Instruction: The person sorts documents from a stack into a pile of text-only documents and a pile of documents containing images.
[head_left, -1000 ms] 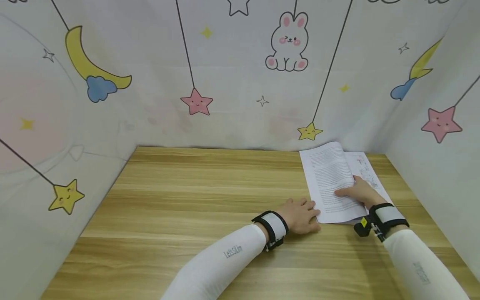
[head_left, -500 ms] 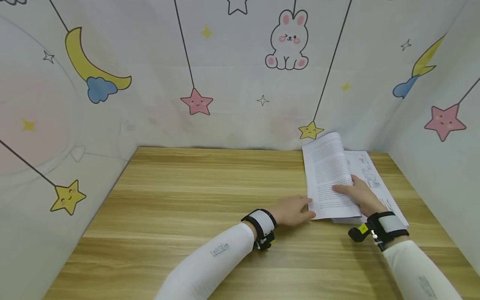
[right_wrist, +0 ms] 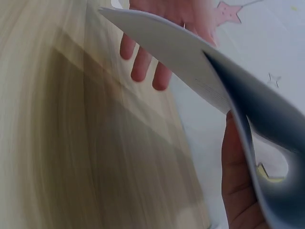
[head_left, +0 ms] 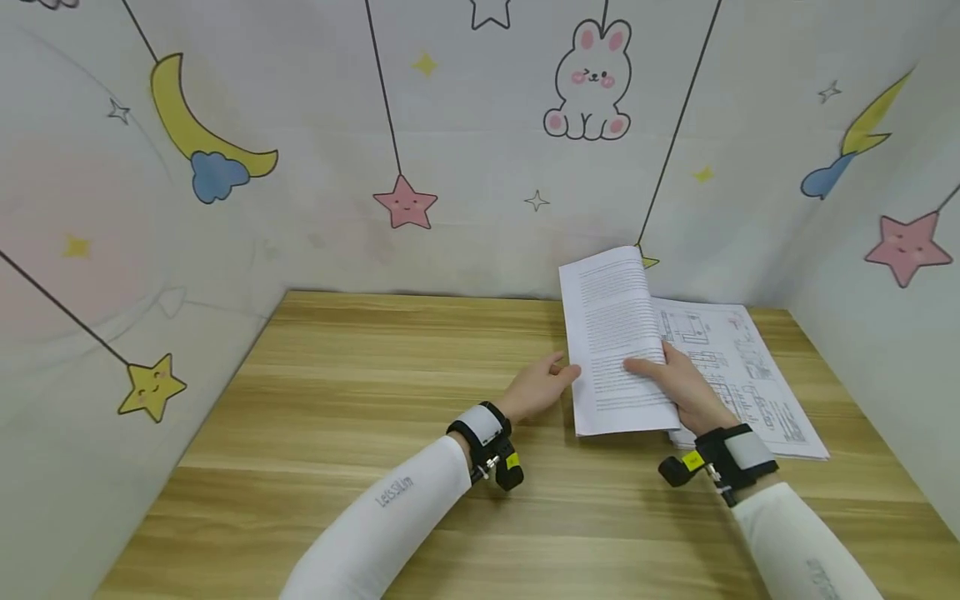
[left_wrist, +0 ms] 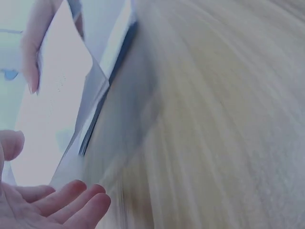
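My right hand [head_left: 692,393] grips the right edge of some printed sheets [head_left: 609,342], thumb on top and fingers behind. The sheets stand tilted up off the table and bend into a loose curve, as the right wrist view shows. Beside their left edge is my left hand [head_left: 534,388]. In the left wrist view the left fingers [left_wrist: 71,202] are spread and relaxed, the thumb apart from them, with the paper's edge near the gap. Whether they touch the paper I cannot tell. A stack of papers [head_left: 761,387] with line drawings lies under and right of my right hand.
The wood-grain table [head_left: 390,350] extends to the left and in front. A pale cloth wall [head_left: 465,250] with stars, a moon and a rabbit rises behind it and along both sides. Each wrist wears a strapped camera.
The right hand has lifted the sheets and carried them left, off the stack, uncovering more of the drawings. My left hand has come off the table and shifted left and up beside the sheets' edge.
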The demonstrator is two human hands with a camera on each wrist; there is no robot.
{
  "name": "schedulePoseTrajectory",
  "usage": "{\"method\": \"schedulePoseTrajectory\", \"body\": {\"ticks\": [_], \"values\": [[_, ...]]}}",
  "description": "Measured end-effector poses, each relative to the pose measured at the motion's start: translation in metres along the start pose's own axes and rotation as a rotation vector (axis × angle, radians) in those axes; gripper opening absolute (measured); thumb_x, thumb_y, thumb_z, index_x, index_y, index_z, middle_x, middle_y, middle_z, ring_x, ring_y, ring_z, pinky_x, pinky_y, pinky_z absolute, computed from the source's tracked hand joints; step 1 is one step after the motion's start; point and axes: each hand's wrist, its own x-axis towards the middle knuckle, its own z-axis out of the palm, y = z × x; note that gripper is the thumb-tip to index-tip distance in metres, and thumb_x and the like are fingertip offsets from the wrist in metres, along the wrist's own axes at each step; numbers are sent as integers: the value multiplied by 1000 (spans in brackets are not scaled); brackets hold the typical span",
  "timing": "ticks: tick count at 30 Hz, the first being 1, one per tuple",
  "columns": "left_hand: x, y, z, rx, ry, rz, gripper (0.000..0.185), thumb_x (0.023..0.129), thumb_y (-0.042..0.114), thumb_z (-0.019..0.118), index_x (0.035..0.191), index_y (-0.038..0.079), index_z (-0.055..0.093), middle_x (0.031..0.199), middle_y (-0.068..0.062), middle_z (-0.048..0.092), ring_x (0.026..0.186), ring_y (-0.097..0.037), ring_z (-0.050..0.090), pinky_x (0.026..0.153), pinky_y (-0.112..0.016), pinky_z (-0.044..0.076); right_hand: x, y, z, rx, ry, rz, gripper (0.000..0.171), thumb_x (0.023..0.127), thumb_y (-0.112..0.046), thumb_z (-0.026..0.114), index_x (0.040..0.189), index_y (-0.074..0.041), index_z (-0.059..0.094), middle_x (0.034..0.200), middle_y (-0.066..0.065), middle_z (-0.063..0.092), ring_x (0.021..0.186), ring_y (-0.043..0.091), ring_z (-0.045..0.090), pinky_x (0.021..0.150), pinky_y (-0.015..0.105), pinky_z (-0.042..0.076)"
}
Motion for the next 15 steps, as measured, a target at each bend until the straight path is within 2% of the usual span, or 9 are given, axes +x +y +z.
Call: {"method": "schedulePoseTrajectory", "body": {"ticks": [3,7,10,15], "values": [[5,-6,-7,-190,55,-45,63,103,42,47,152,3,37,140,-19,59,121,-26,63,99,-41,53,3,-6,17,33,-13,-3,73,96,-32,64,156,-20,23,113,-1,66,90,15,74,80,40,61],[8,-12,-15,-384,112,-84,58,103,41,48,148,5,41,128,-14,66,105,-17,65,80,-28,54,9,-12,40,77,-34,-21,69,97,-27,64,154,-21,26,116,3,66,92,17,75,81,42,61],[5,-13,-22,-453,145,-112,59,102,42,48,147,5,39,124,-12,65,103,-17,62,75,-25,50,13,-13,53,98,-45,-46,64,97,-25,63,152,-19,30,115,2,67,92,16,75,81,41,61],[0,-18,-32,-490,187,-141,59,101,38,52,146,5,35,124,-14,61,104,-19,61,85,-30,49,17,-14,70,80,-31,-38,62,96,-27,65,150,-17,34,118,5,67,91,15,74,79,36,61]]}}
